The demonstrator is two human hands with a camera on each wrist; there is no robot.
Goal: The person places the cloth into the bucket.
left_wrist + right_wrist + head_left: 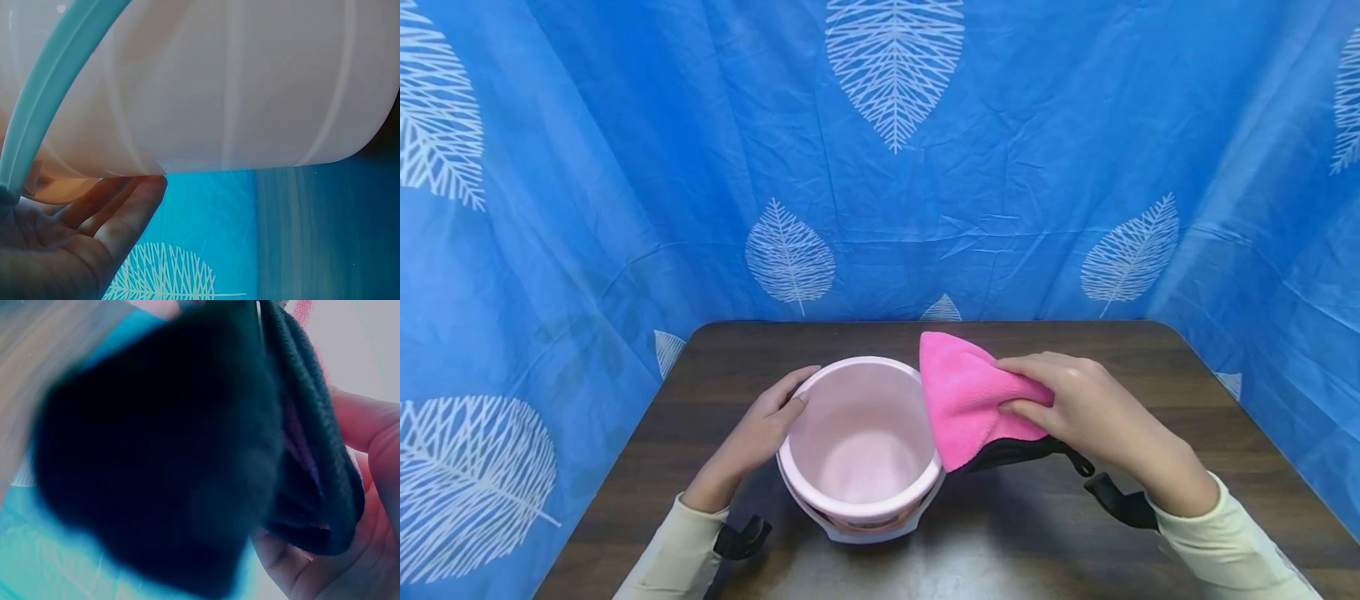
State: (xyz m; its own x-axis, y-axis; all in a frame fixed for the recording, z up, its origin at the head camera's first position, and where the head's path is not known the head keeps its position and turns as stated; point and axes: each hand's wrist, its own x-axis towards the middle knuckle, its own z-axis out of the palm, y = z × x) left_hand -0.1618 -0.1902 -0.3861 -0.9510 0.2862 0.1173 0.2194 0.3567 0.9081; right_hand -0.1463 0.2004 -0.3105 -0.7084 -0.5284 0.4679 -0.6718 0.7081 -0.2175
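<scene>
A pale pink bucket (pixel 863 492) stands on the table, its open mouth facing up toward me. My left hand (pixel 765 427) holds it at the left rim, thumb near the lip and fingers along the outer wall. In the left wrist view, those fingers (pixel 128 209) lie against the bucket's side, beside a bluish carrying handle (pixel 47 94). With thumb and fingers, my right hand (pixel 1078 408) pinches a folded cloth (pixel 966 396), bright pink on one face and black on the other. The cloth overlaps the bucket's right rim. Its dark side (pixel 156 462) fills much of the right wrist view.
The brown wood-look table (pixel 1045 533) has rounded far corners. Behind it and at both sides hangs a blue curtain (pixel 1000 167) with white leaf prints. Black straps (pixel 1120 500) sit at both wrists, close to the sleeve cuffs.
</scene>
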